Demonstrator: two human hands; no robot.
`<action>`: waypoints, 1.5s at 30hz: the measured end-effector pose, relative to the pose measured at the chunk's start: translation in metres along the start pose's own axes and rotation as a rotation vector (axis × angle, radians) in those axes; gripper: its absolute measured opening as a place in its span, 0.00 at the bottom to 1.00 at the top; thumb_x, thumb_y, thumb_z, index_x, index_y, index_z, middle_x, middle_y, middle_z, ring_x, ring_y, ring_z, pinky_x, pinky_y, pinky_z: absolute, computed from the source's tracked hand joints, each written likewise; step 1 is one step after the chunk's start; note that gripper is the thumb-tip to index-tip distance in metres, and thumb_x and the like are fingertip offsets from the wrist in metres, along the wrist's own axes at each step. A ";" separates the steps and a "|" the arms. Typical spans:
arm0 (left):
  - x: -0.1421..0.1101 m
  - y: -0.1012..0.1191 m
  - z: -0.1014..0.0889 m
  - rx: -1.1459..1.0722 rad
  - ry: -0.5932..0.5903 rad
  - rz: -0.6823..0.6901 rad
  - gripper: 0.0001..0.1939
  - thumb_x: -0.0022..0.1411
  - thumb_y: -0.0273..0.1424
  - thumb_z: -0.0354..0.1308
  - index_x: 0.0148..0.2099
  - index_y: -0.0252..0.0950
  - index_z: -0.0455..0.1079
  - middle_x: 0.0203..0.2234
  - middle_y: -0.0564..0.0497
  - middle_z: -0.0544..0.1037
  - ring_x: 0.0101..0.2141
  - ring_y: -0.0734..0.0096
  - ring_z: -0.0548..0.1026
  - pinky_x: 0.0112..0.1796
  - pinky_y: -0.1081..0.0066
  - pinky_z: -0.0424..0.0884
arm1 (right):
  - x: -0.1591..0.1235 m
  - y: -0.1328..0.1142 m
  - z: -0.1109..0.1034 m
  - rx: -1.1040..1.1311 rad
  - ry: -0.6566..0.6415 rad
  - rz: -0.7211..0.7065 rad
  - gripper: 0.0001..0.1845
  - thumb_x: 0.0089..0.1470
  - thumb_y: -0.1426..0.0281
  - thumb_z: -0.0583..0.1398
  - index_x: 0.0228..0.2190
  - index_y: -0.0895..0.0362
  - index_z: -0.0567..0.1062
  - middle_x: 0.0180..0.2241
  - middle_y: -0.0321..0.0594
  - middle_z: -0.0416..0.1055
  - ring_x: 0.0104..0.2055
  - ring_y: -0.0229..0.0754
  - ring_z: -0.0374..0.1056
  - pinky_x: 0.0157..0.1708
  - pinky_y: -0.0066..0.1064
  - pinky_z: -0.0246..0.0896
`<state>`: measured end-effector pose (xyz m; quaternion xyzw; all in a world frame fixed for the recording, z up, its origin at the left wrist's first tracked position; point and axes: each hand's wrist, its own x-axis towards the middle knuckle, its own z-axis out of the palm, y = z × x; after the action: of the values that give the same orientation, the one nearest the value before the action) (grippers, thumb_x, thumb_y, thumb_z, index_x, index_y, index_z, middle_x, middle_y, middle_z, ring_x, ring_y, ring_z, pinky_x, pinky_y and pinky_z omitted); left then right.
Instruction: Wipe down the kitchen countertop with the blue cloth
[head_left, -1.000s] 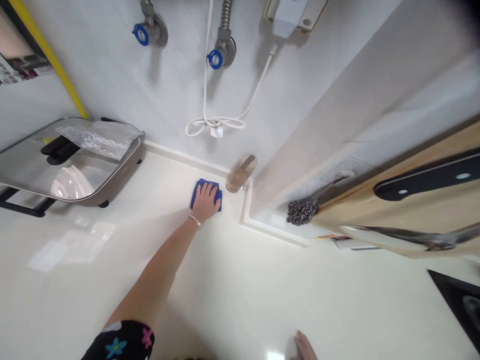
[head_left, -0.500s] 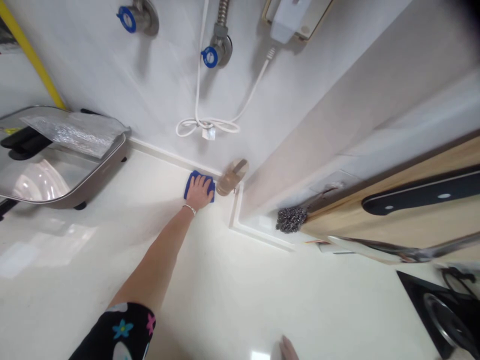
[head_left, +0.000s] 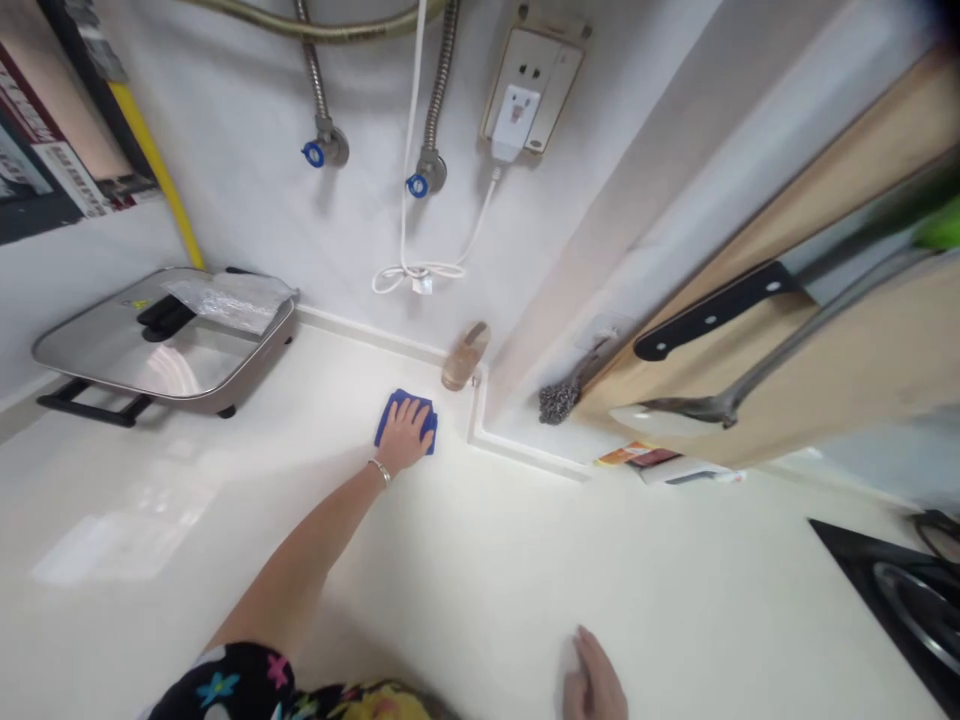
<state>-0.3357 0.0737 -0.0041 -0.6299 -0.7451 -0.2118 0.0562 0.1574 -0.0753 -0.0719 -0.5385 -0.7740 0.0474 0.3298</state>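
A folded blue cleaning cloth (head_left: pixel 384 415) lies flat on the white countertop (head_left: pixel 480 560), near the back corner. My left hand (head_left: pixel 405 440) presses down on it, fingers spread over its top and thumb along the right edge; much of the cloth is hidden under the palm. Just behind the hand, a brownish pipe-like fitting (head_left: pixel 460 364) sticks out low from the wall, apart from the cloth. At the lower edge my right hand (head_left: pixel 598 680) rests on the countertop with its fingers stretched forward and holds nothing; its wrist is out of view.
An electric pan (head_left: pixel 255 375) with a glass lid stands at the left. Valves (head_left: pixel 427 182), a plugged-in white cord (head_left: pixel 480 235) and a socket (head_left: pixel 547 85) are on the wall. At the right are a steel scrubber (head_left: pixel 559 402), a knife (head_left: pixel 712 310), a wooden board (head_left: pixel 847 370) and a black hob (head_left: pixel 847 560).
My left hand and the cloth first slid toward the wall edge beside the fitting, then back from it. More of my right hand shows now. The view has shifted, showing more of the wall.
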 end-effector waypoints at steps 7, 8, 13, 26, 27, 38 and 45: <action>-0.067 0.044 -0.010 0.014 -0.046 0.070 0.29 0.69 0.41 0.46 0.67 0.33 0.62 0.65 0.39 0.64 0.67 0.49 0.57 0.67 0.47 0.44 | -0.002 -0.003 0.004 0.022 0.006 0.012 0.23 0.64 0.61 0.48 0.51 0.60 0.72 0.54 0.53 0.71 0.56 0.51 0.68 0.58 0.50 0.65; -0.076 0.051 -0.010 0.012 -0.050 0.083 0.30 0.69 0.41 0.46 0.67 0.33 0.62 0.65 0.39 0.64 0.67 0.49 0.56 0.67 0.46 0.44 | -0.002 -0.004 0.004 0.019 0.014 0.007 0.22 0.64 0.62 0.48 0.51 0.60 0.72 0.55 0.53 0.71 0.56 0.51 0.68 0.58 0.50 0.65; -0.115 0.093 -0.011 -0.018 -0.087 0.155 0.31 0.69 0.43 0.45 0.68 0.33 0.60 0.66 0.39 0.63 0.67 0.48 0.55 0.67 0.45 0.43 | 0.001 -0.006 0.005 -0.005 0.086 -0.048 0.21 0.63 0.65 0.50 0.52 0.60 0.71 0.54 0.53 0.72 0.56 0.50 0.68 0.58 0.49 0.65; -0.224 0.096 -0.062 -0.218 -0.159 0.371 0.31 0.66 0.43 0.53 0.68 0.38 0.60 0.66 0.41 0.63 0.67 0.53 0.56 0.67 0.47 0.48 | -0.002 0.004 -0.005 0.039 0.021 -0.066 0.26 0.63 0.60 0.49 0.53 0.63 0.72 0.54 0.53 0.71 0.54 0.51 0.69 0.56 0.47 0.65; -0.232 0.089 -0.069 -0.224 -0.164 0.364 0.31 0.66 0.42 0.54 0.68 0.38 0.60 0.66 0.41 0.63 0.67 0.53 0.56 0.67 0.47 0.49 | -0.002 0.004 -0.006 0.043 0.018 -0.068 0.26 0.63 0.59 0.49 0.53 0.63 0.72 0.54 0.54 0.72 0.54 0.51 0.69 0.56 0.47 0.65; -0.302 0.020 -0.119 -0.184 -0.230 0.164 0.32 0.65 0.39 0.54 0.69 0.41 0.58 0.69 0.45 0.59 0.69 0.53 0.51 0.67 0.46 0.48 | 0.000 -0.015 -0.018 0.035 -0.013 0.000 0.33 0.62 0.52 0.47 0.53 0.64 0.72 0.52 0.56 0.72 0.52 0.55 0.69 0.55 0.51 0.65; -0.331 -0.039 -0.146 -0.029 -0.170 -0.115 0.31 0.65 0.37 0.52 0.69 0.42 0.59 0.68 0.46 0.60 0.68 0.52 0.54 0.67 0.47 0.50 | 0.001 -0.030 -0.024 -0.016 0.011 0.057 0.31 0.60 0.53 0.49 0.54 0.59 0.73 0.52 0.53 0.73 0.51 0.57 0.70 0.52 0.52 0.66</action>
<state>-0.3339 -0.2904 0.0024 -0.6026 -0.7789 -0.1713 -0.0285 0.1466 -0.0935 -0.0395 -0.5631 -0.7569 0.0475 0.3283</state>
